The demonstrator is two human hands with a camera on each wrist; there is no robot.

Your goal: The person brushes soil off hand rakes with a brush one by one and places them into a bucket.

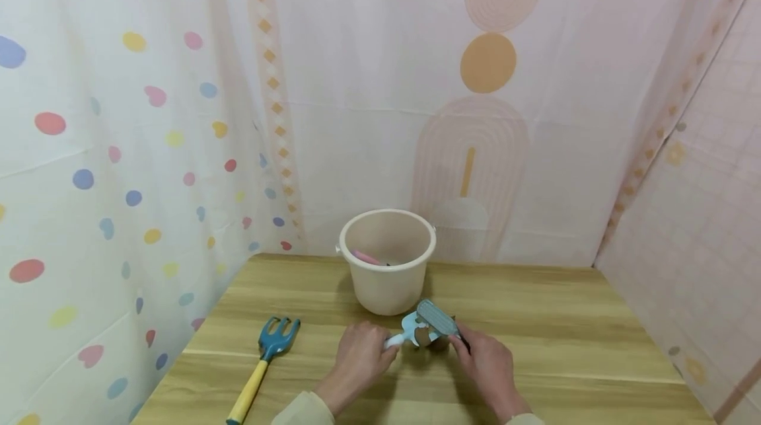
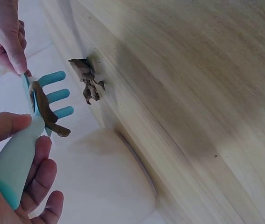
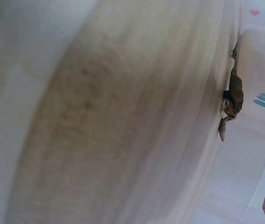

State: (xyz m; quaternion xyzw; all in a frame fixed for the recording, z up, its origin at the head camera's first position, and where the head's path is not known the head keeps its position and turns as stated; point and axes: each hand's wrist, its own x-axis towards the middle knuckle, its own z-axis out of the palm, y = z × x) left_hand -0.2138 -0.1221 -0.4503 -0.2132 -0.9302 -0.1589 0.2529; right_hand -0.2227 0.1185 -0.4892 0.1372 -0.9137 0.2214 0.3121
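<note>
My left hand (image 1: 364,353) grips the pale handle of a light blue hand rake (image 2: 57,95), its tines pointing toward the right hand. A brown dry leaf (image 2: 46,108) lies against the rake's head. My right hand (image 1: 489,365) holds the dark handle of a grey-blue flat-headed tool (image 1: 436,318), whose exact kind is unclear. Its head overlaps the rake in the head view. Below the tools, a clump of crumpled brown leaves (image 2: 86,77) lies on the wooden table (image 1: 571,332); the right wrist view shows these leaves (image 3: 235,93) near the bucket.
Just beyond the hands stands a cream bucket (image 1: 389,289) with a pink item (image 1: 366,258) inside. To the left lies a blue garden fork (image 1: 278,338) with a yellow handle. Patterned curtains (image 1: 357,134) hang behind the table and along both sides.
</note>
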